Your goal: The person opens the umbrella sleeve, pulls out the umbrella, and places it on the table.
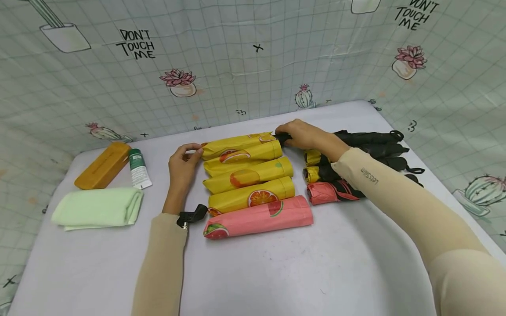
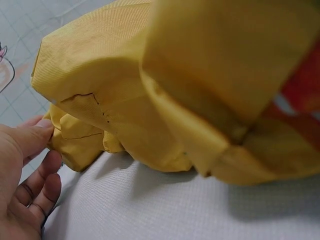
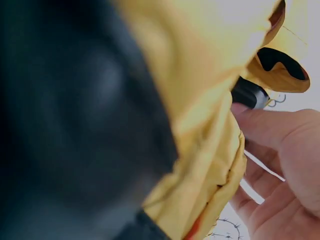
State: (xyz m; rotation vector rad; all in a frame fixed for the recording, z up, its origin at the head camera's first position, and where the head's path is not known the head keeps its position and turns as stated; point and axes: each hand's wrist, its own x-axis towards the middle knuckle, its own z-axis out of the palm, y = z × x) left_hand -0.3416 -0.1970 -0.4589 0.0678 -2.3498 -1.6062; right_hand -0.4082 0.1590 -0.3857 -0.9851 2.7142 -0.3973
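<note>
A row of printed fabric umbrella sleeves lies mid-table. My left hand (image 1: pixel 182 166) pinches the left end of the farthest yellow sleeve (image 1: pixel 233 144) between thumb and fingers; the left wrist view shows its gathered corner (image 2: pixel 77 142) there. At that sleeve's right end, my right hand (image 1: pixel 306 134) grips a black umbrella (image 1: pixel 282 138), most of which is hidden by the sleeve and the hand. In the right wrist view the thumb lies against a black end (image 3: pixel 250 93) beside yellow fabric. Nearer me lie more yellow sleeves (image 1: pixel 249 174) and a pink sleeve (image 1: pixel 261 218) with watermelon prints.
Several folded black umbrellas (image 1: pixel 383 150) lie at the right, partly under my right forearm; one shows pink fabric (image 1: pixel 322 193). On the left are a brown case (image 1: pixel 103 166), a green-and-white tube (image 1: pixel 139 169) and a folded pale green cloth (image 1: pixel 96 207). A printed curtain hangs behind.
</note>
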